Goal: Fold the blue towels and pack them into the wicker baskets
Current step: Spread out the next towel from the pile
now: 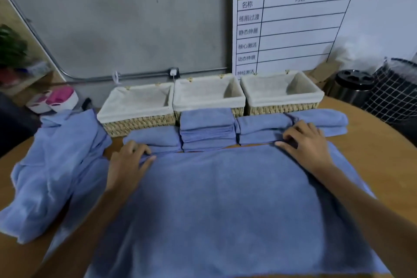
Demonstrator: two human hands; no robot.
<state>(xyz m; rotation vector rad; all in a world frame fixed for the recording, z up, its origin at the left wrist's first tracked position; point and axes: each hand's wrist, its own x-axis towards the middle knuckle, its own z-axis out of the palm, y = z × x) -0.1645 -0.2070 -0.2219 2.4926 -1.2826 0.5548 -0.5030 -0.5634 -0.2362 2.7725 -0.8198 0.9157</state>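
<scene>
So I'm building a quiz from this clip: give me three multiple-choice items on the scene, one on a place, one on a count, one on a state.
1. Where does the tall stack of folded towels stand?
A. In front of the middle basket
B. Inside the left basket
C. On the bin

2. How many baskets stand at the back of the table?
A. Two
B. Three
C. Five

3. What state are the baskets in?
A. Full of towels
B. Tipped over
C. Empty, showing only liner

Key:
1 A: the stack sits on the table against the front of the middle basket.
2 B: the left basket, the middle one and the right basket stand in a row.
3 C: only pale liner shows inside; both hands, left and right, are on the spread towel.
</scene>
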